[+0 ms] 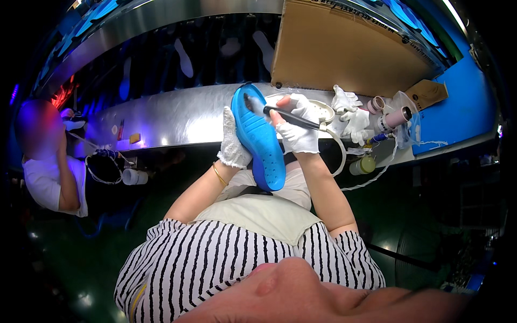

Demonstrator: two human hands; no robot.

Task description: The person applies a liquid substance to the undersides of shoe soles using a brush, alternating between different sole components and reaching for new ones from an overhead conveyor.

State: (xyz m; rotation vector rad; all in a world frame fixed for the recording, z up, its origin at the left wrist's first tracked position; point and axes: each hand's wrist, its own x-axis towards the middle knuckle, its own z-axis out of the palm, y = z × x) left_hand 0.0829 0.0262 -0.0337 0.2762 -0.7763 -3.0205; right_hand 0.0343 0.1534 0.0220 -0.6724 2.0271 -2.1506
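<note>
A blue shoe sole [262, 137] with small round holes near its heel is held tilted over my lap, toe end away from me. Gripping its left edge is my left hand [232, 142], in a white knitted glove. My right hand [299, 126] wears a white glove with bare fingertips showing and is closed around a black-handled brush [295, 118]. The dark bristles meet the sole's inner face near the toe, where a pale, blurred patch shows. From the handle's end a white hose [341, 152] curves down. Behind my right hand lies a pale oval piece [325, 111], partly covered.
A metal bench [183, 121] runs across in front, with a dark trough of pale soles [184, 58] behind. A cardboard box [350, 51], loose white gloves [355, 124] and pink rolls [397, 117] stand right. Another person [51, 172] sits left, near a yellow block [134, 138].
</note>
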